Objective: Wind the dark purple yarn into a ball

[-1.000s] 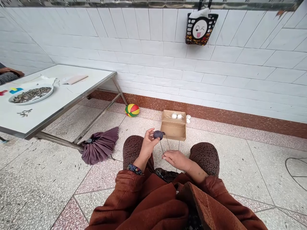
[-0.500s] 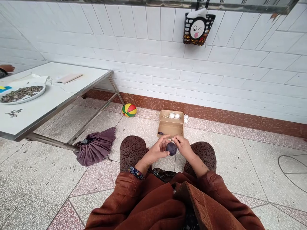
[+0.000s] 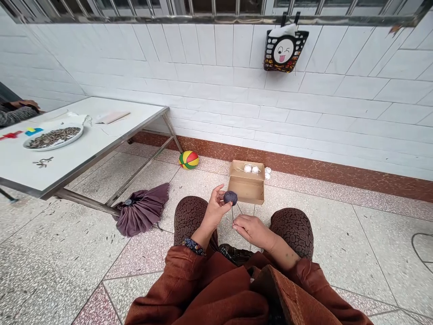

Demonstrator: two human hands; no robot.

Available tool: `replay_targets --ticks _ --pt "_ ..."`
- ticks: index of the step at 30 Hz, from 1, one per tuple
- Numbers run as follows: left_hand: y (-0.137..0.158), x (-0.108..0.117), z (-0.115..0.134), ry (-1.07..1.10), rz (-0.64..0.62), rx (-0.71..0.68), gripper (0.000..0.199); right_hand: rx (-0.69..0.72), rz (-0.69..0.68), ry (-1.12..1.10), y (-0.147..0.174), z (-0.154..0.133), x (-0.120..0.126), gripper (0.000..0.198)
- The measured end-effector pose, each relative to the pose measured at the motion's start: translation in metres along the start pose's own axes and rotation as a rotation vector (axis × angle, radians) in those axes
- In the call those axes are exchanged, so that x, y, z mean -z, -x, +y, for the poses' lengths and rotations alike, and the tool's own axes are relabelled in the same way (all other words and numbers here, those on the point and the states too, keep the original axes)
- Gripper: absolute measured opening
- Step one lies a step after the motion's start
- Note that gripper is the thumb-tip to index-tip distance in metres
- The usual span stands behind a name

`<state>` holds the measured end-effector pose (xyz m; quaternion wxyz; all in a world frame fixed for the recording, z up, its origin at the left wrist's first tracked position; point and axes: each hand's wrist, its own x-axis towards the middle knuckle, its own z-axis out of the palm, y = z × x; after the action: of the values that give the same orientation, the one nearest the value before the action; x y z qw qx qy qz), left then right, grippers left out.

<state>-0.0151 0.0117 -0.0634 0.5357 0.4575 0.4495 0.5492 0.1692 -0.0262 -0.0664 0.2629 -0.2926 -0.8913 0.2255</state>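
Note:
Between the thumb and fingers of my left hand (image 3: 215,210) is a dark purple-grey ball of yarn (image 3: 230,197), held up over my knees. My right hand (image 3: 252,230) is lower and to the right, its fingers pinched on a dark strand of yarn (image 3: 232,213) that runs up to the ball. A second stretch of strand slants from the ball toward the right hand. Just beyond the hands, an open brown cardboard box (image 3: 248,189) lies on the floor, with small white balls of yarn (image 3: 251,168) in its lid.
At left stands a white table (image 3: 135,109) with a plate of seeds or husks (image 3: 54,137). Below it lie a purple folded umbrella (image 3: 144,210) and a colourful ball (image 3: 188,160). A black basket (image 3: 286,50) hangs on the wall. Another person's arm (image 3: 20,113) shows at far left.
My right hand has moved down from the yarn ball, drawing the strand out. My left hand has lifted the ball slightly up and left. The view has tilted upward.

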Motion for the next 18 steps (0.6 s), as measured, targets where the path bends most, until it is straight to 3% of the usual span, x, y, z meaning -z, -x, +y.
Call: replay_targets --ticks 6,11,14,18 --pt "0.008 -0.004 0.005 -0.177 -0.194 -0.048 0.073 -0.033 0.238 0.014 -0.018 0.002 0.043 0.028" --pt "0.018 -0.011 0.014 0.066 -0.498 0.013 0.077 -0.197 0.453 -0.018 -0.021 0.031 0.041 0.028" --pt "0.018 -0.014 0.016 0.245 -0.444 0.021 0.074 -0.260 0.434 -0.033 -0.010 0.040 0.018 0.031" --pt "0.012 -0.012 0.014 0.284 -0.199 -0.020 0.064 -0.275 0.255 -0.052 0.006 0.033 -0.016 0.032"
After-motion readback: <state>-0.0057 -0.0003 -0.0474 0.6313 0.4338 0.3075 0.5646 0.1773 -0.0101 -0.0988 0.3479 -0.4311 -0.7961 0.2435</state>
